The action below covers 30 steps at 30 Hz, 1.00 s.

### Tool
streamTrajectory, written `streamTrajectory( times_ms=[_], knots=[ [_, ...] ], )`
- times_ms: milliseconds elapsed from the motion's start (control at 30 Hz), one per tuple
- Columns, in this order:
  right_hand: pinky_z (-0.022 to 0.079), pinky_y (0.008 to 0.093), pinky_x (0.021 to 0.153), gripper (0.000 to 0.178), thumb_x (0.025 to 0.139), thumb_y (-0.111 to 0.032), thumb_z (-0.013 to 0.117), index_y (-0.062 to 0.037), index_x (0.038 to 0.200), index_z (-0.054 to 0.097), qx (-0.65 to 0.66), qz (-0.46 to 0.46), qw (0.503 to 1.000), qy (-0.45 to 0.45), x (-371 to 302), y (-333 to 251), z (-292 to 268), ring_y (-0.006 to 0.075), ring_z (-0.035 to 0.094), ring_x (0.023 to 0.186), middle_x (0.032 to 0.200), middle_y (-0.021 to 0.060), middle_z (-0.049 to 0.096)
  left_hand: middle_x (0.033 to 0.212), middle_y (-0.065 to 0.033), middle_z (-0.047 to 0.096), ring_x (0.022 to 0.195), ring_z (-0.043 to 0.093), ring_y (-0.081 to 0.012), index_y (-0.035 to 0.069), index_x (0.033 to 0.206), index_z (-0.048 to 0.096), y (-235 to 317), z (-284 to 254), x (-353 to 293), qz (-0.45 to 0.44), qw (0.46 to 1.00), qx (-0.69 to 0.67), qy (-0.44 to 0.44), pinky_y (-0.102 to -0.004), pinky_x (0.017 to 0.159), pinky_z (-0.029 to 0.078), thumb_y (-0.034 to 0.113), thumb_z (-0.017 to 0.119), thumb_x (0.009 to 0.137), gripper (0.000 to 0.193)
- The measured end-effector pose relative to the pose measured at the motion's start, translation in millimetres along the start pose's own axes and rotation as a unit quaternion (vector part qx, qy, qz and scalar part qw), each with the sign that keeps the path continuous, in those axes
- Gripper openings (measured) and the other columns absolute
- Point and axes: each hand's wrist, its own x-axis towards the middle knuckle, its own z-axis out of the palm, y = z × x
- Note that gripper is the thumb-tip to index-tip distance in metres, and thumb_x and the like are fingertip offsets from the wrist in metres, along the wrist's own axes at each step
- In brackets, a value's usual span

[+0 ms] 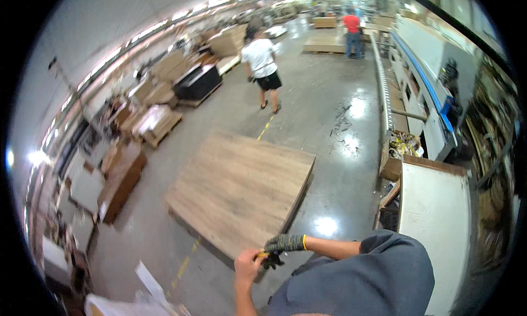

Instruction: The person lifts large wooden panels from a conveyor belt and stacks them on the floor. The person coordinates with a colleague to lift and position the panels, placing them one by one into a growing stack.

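Dark glove (272, 261), yellow cuff pinched in bare left hand (248, 265), by the near corner of one wood-grain panel (241, 187). Gloved right hand (285, 243) at the cuff; whether gripping, cannot tell. Broad floor strip (341, 192) along panel's right edge. Gloves: two. Other people ahead: two, one in white (262, 58), one in red (352, 28).

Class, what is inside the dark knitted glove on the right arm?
The right hand is inside the glove; bare forearm shows beyond the yellow cuff. The hand's skin is covered, so unseen.
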Motion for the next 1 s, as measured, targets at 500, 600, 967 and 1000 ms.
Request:
streamTrajectory(
  times_ms=[500, 600, 967, 1000],
  knots=[
    [0.049, 0.0444, 0.08, 0.038, 0.089, -0.045, 0.048, -0.0156, 0.103, 0.067, -0.278, 0.156, 0.809, 0.494, -51.1, -3.1, -42.9, 0.0342, 0.063, 0.092, 0.1, 0.0135, 0.067, 0.075, -0.0045, 0.056, 0.077, 0.058, -0.0253, 0.008, 0.069, 0.057, 21.1, 87.6, 129.8, 0.476, 0.839, -0.028, -0.262, -0.0363, 0.074, 0.047, 0.021, 0.071, 0.076, 0.02],
    [0.05, 0.0457, 0.075, 0.033, 0.085, -0.041, 0.052, -0.0138, 0.098, 0.066, -0.284, 0.21, 0.772, 0.529, -72.0, 3.1, -35.2, 0.0345, 0.065, 0.086, 0.095, 0.0133, 0.068, 0.068, -0.006, 0.051, 0.066, 0.057, -0.0243, 0.008, 0.067, 0.052, 16.5, 117.4, 140.5, 0.524, 0.747, -0.087, -0.4, -0.0358, 0.064, 0.047, 0.021, 0.067, 0.078, 0.023],
    [0.047, 0.0463, 0.081, 0.036, 0.089, -0.034, 0.051, -0.0087, 0.112, 0.063, -0.265, 0.374, 0.518, 0.722, -109.7, 34.4, 90.8, 0.0379, 0.061, 0.092, 0.105, 0.0186, 0.065, 0.084, -0.0212, 0.065, 0.079, 0.064, -0.0397, -0.002, 0.097, 0.059, -3.5, 220.2, 66.6, 0.396, 0.743, -0.027, -0.539, -0.0483, 0.069, 0.053, 0.036, 0.061, 0.083, 0.04],
    [0.047, 0.0468, 0.081, 0.037, 0.09, -0.035, 0.051, -0.0079, 0.112, 0.062, -0.255, 0.411, 0.551, 0.68, -106.6, 35.1, 96.1, 0.0381, 0.061, 0.092, 0.108, 0.0191, 0.063, 0.084, -0.0215, 0.065, 0.081, 0.064, -0.0402, -0.002, 0.094, 0.059, -12.9, 234.7, 55.3, 0.369, 0.746, -0.014, -0.555, -0.0487, 0.069, 0.052, 0.036, 0.061, 0.082, 0.039]
  ],
)
